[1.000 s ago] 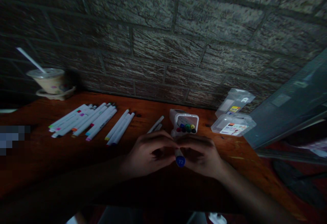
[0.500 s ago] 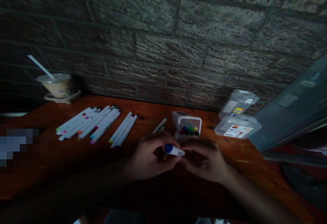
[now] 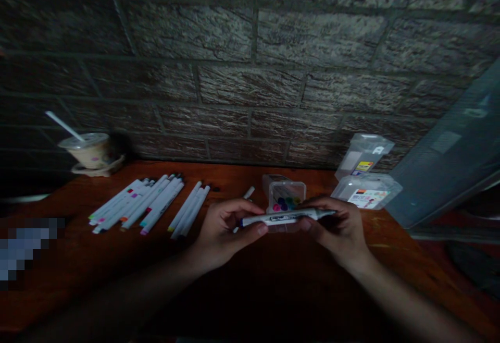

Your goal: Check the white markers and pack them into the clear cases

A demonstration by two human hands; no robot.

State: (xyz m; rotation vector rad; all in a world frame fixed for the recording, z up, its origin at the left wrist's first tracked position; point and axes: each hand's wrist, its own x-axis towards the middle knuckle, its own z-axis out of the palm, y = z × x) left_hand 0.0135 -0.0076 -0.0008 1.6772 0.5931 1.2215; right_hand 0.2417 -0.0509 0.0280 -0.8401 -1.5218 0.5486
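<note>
A white marker pen [image 3: 285, 218] with dark print lies sideways between my hands, in front of the clear case. My left hand [image 3: 226, 225] pinches its blue-tipped end with thumb and fingers. At the grey end, my right hand [image 3: 338, 228] grips it the same way. Just behind stands an open clear plastic case [image 3: 287, 186] holding several markers, whose pink, purple and green ends face me. Part of the case is hidden by the marker. Beyond my left fingers a loose white marker [image 3: 249, 193] rests on the table, partly covered.
Several white markers [image 3: 136, 202] lie in a pile at the left, with a few more [image 3: 190, 208] beside them. A lidded cup with a straw [image 3: 88, 150] stands behind on the wooden table [image 3: 230, 176]. Clear plastic case parts [image 3: 367, 189] sit at the right, near a grey panel [image 3: 449, 150].
The marker has turned from pointing its blue end at me to lying crosswise. My hands have moved apart along it. The view has tilted up slightly.
</note>
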